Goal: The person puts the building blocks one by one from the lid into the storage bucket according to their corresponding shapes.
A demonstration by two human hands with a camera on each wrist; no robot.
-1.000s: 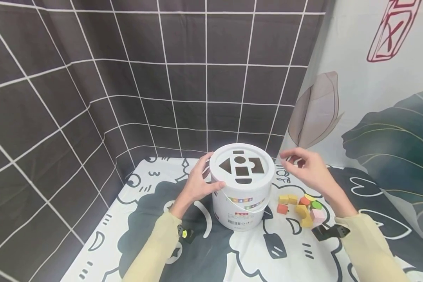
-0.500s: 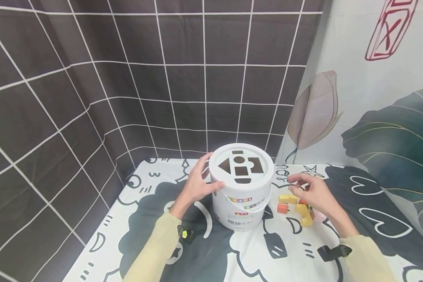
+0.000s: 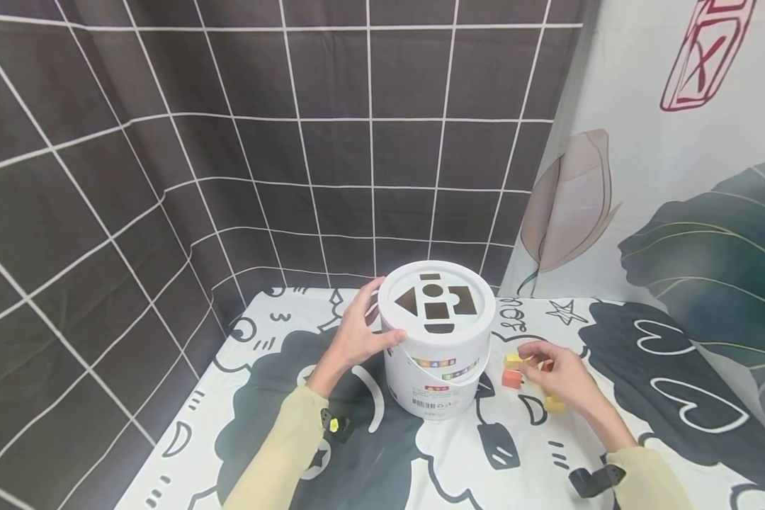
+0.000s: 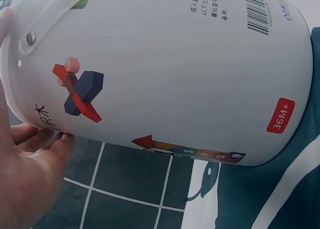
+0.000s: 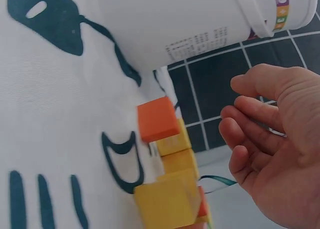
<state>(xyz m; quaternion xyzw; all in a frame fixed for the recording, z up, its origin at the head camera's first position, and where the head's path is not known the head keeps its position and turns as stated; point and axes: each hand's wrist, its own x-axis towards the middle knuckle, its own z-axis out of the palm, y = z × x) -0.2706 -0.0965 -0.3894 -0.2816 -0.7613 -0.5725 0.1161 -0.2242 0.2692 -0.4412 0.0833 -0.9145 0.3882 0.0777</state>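
A white bucket (image 3: pixel 433 368) stands upright on the patterned cloth, its lid (image 3: pixel 392 289) pierced with shaped holes. My left hand (image 3: pixel 360 336) grips the bucket's upper left side, thumb in front, the other fingers mostly hidden behind. In the left wrist view, bent fingers (image 4: pixel 37 139) touch the bucket near its rim. Above a small pile of toy blocks, my right hand (image 3: pixel 564 375) has loosely bent fingers with nothing between them. Orange (image 5: pixel 158 120) and yellow blocks (image 5: pixel 165 204) lie below it in the right wrist view; in the head view the hand hides part of the pile.
Dark grid-patterned fabric (image 3: pixel 331 156) hangs behind and to the left. A pale leaf-print curtain (image 3: pixel 663 227) hangs at the right. The cloth (image 3: pixel 459 460) with black-and-white drawings spreads in front of the bucket. The bucket's handle (image 3: pixel 478 375) hangs down its front.
My right hand has come down from beside the bucket's lid to just over the blocks, covering more of them. The left hand and bucket stay in place.
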